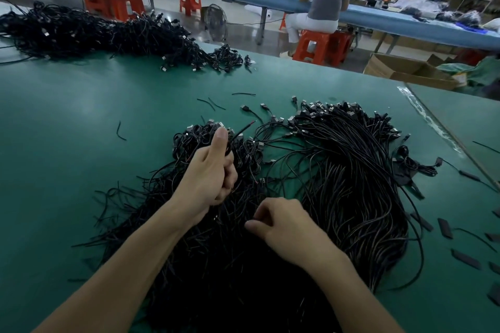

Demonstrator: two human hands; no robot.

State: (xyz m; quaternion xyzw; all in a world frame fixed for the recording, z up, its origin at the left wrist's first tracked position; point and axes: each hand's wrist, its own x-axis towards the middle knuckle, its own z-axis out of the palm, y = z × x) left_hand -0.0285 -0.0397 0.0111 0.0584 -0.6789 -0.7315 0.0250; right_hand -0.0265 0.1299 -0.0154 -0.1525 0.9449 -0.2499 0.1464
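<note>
Black cable, centre frame, sits gripped in the left hand; the right hand pinches a strand from the pile. Pulling singly should avoid snags.

The table wears a green mat, smooth and mostly matt, with a soft pale sheen towards the upper left of its surface. The cables heaped in the lower middle have black plastic sheaths, smooth, with a faint gloss along their curves. Their plugs show bright metal shells set in black moulded plastic. Flat black sleeves at the right edge look dull and matt. A strip of clear tape along the table's seam at right is glossy and wrinkled. Behind, the stools are shiny orange plastic, the boxes matt brown cardboard, and the floor polished and reflective.
</note>
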